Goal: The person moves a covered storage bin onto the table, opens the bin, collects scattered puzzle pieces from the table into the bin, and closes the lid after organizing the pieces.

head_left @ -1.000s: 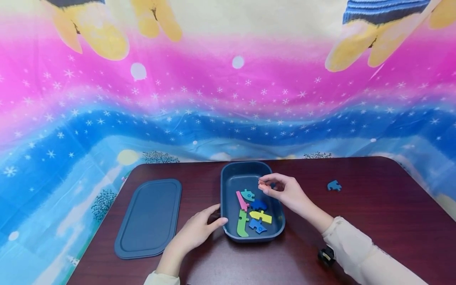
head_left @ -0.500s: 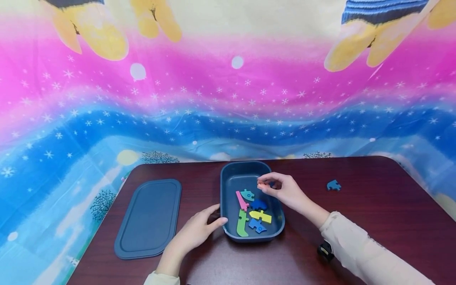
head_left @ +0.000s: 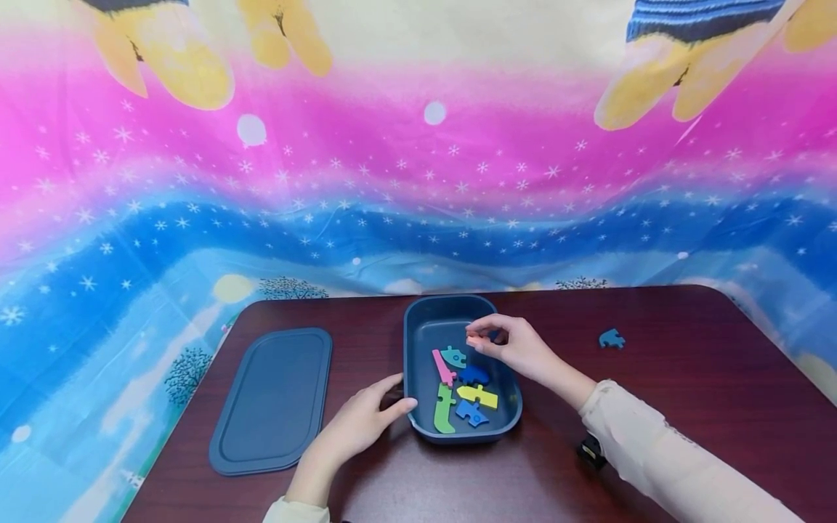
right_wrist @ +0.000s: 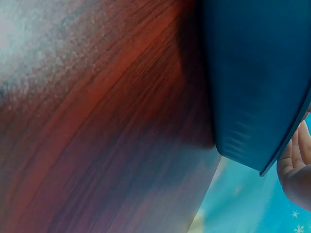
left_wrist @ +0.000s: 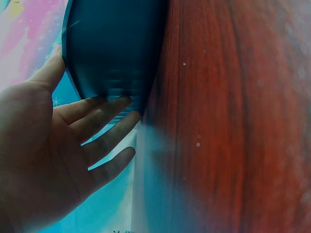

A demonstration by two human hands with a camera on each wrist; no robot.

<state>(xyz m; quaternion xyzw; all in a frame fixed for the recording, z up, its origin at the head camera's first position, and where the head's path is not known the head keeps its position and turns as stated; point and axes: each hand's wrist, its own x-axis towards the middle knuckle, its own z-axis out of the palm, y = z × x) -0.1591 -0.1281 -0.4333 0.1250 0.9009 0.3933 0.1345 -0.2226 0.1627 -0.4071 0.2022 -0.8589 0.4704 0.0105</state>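
In the head view, my right hand (head_left: 516,345) pinches a small orange puzzle piece (head_left: 472,340) between thumb and fingers, above the far half of a dark blue-grey box (head_left: 409,327). My left hand (head_left: 360,418) touches the box's left side, its thumb at the rim. The left wrist view shows that hand (left_wrist: 53,131) with its fingers fairly straight against the outer wall. Inside the box lie several puzzle pieces: teal (head_left: 454,357), pink (head_left: 442,367), dark blue (head_left: 474,375), yellow (head_left: 480,396), green (head_left: 444,414) and blue (head_left: 472,413).
A flat dark blue-grey lid (head_left: 273,399) lies left of the box on the dark red-brown table (head_left: 562,312). One blue puzzle piece (head_left: 611,338) is on the table at the right. Behind the table hangs a printed cloth (head_left: 418,174).
My right hand has shifted slightly left over the box with the orange puzzle piece still pinched. The left hand and the pieces in the box stay where they were.
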